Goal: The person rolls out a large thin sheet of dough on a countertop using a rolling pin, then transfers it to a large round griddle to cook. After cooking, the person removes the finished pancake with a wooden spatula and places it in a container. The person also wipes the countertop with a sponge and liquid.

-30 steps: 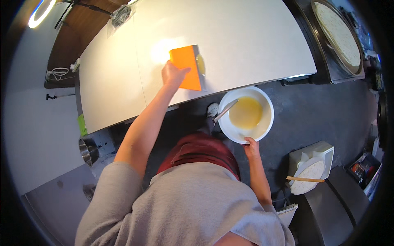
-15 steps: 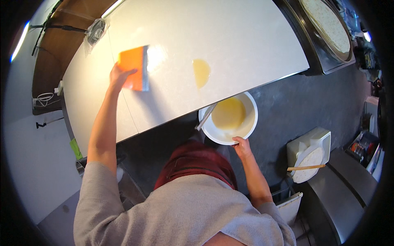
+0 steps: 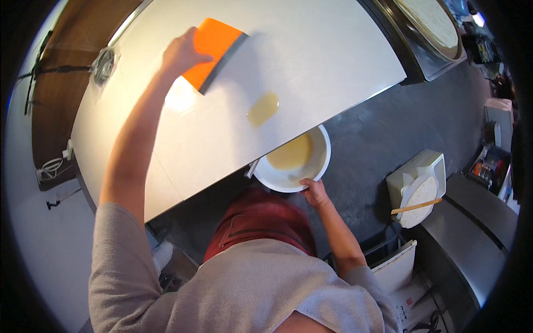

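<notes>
My left hand grips an orange scraper with a grey edge, held at the upper left of the white tabletop. A small yellow puddle lies on the top, below and right of the scraper. My right hand holds the lower rim of a white bowl at the table's front edge, its upper part hidden by the top. Pale yellow liquid sits in the bowl, and a metal tool pokes out at its left.
A metal tray of stacked flatbreads is at the upper right. Below it stand a pale container and a round flatbread with a wooden stick. A bagged item and a thin stand arm border the table's left side.
My left hand moved the scraper leftward off the puddle, then farther from me, and tilted it. My right hand still holds the bowl, now further under the table edge.
</notes>
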`<action>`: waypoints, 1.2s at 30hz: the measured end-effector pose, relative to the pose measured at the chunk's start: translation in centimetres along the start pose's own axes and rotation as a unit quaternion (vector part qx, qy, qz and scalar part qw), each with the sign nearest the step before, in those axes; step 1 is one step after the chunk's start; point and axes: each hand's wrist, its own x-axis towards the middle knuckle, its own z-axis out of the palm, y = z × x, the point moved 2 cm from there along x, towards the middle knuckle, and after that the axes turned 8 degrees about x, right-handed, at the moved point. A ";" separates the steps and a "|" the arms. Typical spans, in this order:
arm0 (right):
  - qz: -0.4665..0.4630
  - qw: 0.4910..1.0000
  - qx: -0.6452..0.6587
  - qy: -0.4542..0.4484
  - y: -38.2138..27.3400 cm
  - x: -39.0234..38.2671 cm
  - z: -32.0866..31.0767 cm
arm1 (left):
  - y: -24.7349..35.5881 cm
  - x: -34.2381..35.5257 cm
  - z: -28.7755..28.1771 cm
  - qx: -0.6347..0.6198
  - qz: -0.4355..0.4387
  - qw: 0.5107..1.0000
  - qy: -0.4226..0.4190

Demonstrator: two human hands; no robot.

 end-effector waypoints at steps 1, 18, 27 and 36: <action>-0.015 0.999 0.024 -0.041 0.0 -0.2 0.2 | 0.3 1.6 0.0 -0.025 0.018 0.999 0.019; -0.053 0.995 0.084 -0.011 2.4 0.4 1.3 | 14.0 21.0 0.8 -0.008 0.077 0.997 0.014; -0.032 0.994 0.100 0.002 3.7 0.7 1.0 | 41.3 22.0 1.3 0.024 0.447 0.888 0.107; -0.043 0.995 0.085 0.012 3.1 0.0 1.1 | 42.9 12.2 -1.8 0.041 0.648 0.760 -0.028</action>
